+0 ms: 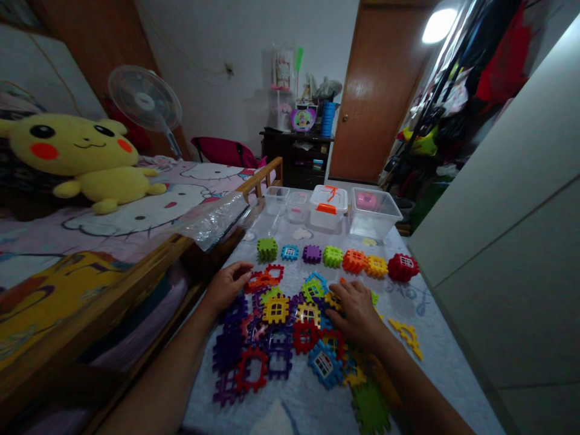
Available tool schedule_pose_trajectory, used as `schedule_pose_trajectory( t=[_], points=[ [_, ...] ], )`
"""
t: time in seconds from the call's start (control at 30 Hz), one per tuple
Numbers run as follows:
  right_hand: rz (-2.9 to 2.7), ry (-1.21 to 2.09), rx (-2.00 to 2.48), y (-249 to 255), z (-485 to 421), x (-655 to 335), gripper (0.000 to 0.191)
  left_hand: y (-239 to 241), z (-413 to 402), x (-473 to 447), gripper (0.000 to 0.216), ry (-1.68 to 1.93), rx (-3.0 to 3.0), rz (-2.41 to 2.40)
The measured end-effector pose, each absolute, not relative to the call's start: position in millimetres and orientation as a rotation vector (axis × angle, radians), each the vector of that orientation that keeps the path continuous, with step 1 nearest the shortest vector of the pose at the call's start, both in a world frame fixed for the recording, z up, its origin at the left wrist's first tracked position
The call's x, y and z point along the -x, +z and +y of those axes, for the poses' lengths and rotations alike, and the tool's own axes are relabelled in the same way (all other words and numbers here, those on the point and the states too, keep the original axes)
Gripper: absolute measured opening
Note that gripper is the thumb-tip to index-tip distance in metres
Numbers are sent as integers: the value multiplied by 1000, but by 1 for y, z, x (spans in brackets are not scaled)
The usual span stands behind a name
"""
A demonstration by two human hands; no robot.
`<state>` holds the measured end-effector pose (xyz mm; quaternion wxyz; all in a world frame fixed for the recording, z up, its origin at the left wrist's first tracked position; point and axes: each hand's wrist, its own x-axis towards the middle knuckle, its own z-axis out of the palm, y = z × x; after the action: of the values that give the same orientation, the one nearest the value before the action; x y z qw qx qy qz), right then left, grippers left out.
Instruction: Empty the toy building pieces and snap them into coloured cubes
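A heap of plastic building-block tiles with notched edges lies on the cloth before me. My left hand is at the heap's left side, thumb and fingers apart, beside a red-orange frame tile. My right hand reaches over the heap's right side, fingers spread, close to a yellow tile; its fingertips are partly hidden. Between the hands are a yellow window tile and a lime window tile. Nearer me are a blue window tile, a red frame tile and a green tile.
Behind the heap runs a row of stacked tiles sorted by colour, from green to dark red. Clear plastic boxes and a lidded box stand farther back. A wooden bed rail borders the left; a yellow tile piece lies right.
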<state>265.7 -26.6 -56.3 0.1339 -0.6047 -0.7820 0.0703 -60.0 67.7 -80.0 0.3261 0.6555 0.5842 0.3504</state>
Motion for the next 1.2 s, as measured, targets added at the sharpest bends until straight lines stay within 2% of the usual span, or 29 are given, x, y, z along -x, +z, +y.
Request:
schedule_pose_trajectory(
  t=[0.13, 0.37, 0.63, 0.83, 1.0, 1.2],
  points=[
    [-2252, 275, 1721, -54, -26, -267, 39, -78, 67, 60, 45, 905, -1738, 1543],
    [-2212, 230, 1728, -55, -26, -269, 22, -74, 66, 57, 46, 902, -1703, 1556],
    [-2043, 348, 1637, -50, -25, -269, 31, -79, 68, 59, 46, 900, -1733, 1549],
    [-1868, 521, 1546, -33, -27, -323, 49, -73, 67, 57, 44, 893, -1721, 1561],
    [-2018, 798, 1569, -29, -41, -360, 47, -72, 67, 57, 47, 905, -1727, 1557],
    [-2202, 704, 1584, -29, -49, -360, 58, -71, 67, 56, 52, 911, -1702, 1570]
  ],
)
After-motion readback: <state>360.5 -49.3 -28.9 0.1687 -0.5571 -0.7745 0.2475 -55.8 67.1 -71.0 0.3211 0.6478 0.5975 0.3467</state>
